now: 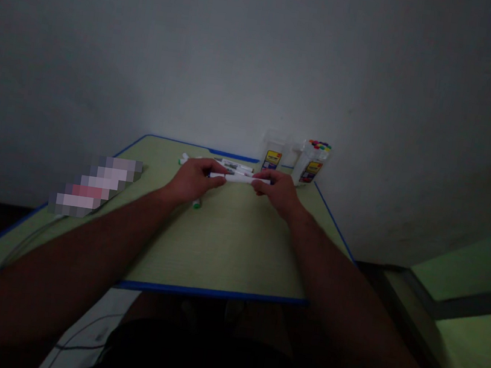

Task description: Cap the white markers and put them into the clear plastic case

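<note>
My left hand (192, 181) and my right hand (277, 192) both grip one white marker pen (239, 178), held level between them above the far part of a light green desk (227, 248). The left fingers pinch its left end, the right fingers its right end. A green-capped marker (197, 204) pokes out below my left hand. Several more white markers (234, 166) lie loose on the desk just behind my hands.
Two clear plastic marker boxes stand at the desk's far right corner against the wall: one looks empty (274, 151), the other (311, 160) holds markers with coloured caps. A blurred object (96, 186) and a cable lie at the left. Another green desk (478, 284) is to the right.
</note>
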A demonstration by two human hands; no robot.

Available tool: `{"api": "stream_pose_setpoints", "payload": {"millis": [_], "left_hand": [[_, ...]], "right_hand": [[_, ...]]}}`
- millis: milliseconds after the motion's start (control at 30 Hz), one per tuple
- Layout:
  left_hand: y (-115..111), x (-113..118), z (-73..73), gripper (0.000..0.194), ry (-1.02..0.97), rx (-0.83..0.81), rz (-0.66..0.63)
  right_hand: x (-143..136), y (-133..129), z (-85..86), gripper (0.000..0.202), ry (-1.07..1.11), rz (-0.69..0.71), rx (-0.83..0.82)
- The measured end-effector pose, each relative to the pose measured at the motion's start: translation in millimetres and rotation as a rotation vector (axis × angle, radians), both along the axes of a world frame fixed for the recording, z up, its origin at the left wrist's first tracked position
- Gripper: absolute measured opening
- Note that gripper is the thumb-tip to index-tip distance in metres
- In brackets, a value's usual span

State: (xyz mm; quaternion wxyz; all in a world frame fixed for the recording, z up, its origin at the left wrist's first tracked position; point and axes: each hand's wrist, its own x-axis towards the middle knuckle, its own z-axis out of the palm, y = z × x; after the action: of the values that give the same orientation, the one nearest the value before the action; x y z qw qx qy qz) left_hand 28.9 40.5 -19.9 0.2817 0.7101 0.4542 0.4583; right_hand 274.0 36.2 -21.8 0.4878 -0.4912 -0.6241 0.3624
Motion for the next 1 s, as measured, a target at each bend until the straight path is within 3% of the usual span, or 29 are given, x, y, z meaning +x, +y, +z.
{"api": "stream_pose_setpoints", "payload": {"millis": [233, 600, 1000], "left_hand": [[-0.1, -1.0, 3.3, 0.015, 0.004, -0.016, 0.05], [3.4, -5.9, 3.8, 0.014, -0.032, -0.034, 0.134], [2.3, -4.3, 2.1, 0.014, -0.127, -0.043, 0.081]], "right_hand": [[1.0, 2.6, -2.9, 0.024, 0.039, 0.034, -0.013], [4.6, 5.7, -1.6, 0.024, 0.191, -0.027, -0.073], [6.6, 7.2, -4.0, 0.028, 0.21, 0.002, -0.057]]}}
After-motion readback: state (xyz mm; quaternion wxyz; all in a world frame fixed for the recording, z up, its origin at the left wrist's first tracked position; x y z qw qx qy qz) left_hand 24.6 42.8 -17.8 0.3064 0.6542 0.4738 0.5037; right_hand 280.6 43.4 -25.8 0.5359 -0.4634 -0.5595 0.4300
